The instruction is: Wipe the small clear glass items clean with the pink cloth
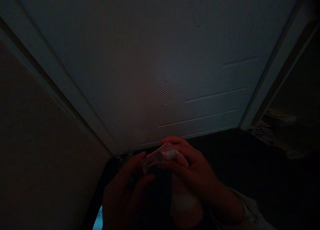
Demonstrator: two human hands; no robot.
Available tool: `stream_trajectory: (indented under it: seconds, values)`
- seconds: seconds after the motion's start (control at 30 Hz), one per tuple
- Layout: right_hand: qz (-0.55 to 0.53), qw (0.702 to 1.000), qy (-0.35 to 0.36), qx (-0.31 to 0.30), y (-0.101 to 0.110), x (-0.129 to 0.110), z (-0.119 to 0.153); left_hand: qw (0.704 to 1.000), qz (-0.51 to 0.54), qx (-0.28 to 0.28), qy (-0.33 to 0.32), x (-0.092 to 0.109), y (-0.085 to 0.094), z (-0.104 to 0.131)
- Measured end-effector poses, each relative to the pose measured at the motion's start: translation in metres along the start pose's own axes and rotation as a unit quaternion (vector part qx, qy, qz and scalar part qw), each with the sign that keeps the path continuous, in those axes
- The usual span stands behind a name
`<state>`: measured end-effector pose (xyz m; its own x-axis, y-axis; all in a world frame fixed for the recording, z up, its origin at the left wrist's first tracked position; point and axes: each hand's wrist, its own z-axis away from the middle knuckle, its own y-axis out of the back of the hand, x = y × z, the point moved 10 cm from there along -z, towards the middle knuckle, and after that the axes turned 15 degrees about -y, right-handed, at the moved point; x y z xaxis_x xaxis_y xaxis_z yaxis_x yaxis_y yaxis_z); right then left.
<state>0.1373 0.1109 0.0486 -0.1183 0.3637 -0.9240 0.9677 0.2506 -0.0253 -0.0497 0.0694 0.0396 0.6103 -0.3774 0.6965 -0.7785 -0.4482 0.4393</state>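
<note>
The scene is very dark. My right hand (192, 161) is wrapped round a small pale pink object (182, 159), with fingers above and thumb below. From its left side extends a clear, spool-like plastic piece (153, 160) with flared ends. My left hand (122, 190) has its index finger and thumb on either side of the clear piece's left end, seemingly touching it. Darkness hides the other left fingers. What kind of object this is, I cannot make out.
A pale door-like panel (150, 56) with embossed hearts and lines stands in front. A wall (37, 140) runs along the left. Blurred items (272, 130) lie on the floor at right. A glowing blue patch (98, 219) shows at lower left.
</note>
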Motion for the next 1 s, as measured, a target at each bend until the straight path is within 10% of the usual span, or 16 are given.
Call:
stream_trajectory:
  seconds: [0.67, 0.8, 1.0]
  values:
    - [0.059, 0.996, 0.067, 0.017, 0.001, -0.017, 0.002, 0.995, 0.080, -0.043, -0.033, 0.015, -0.014, -0.007]
    - [0.041, 0.998, 0.032, 0.043, 0.006, -0.009, 0.001, 0.993, 0.103, 0.027, -0.049, 0.012, -0.004, -0.005]
    - [-0.033, 0.998, -0.026, 0.039, 0.008, 0.006, -0.001, 0.999, 0.039, -0.009, -0.021, 0.003, -0.005, -0.004]
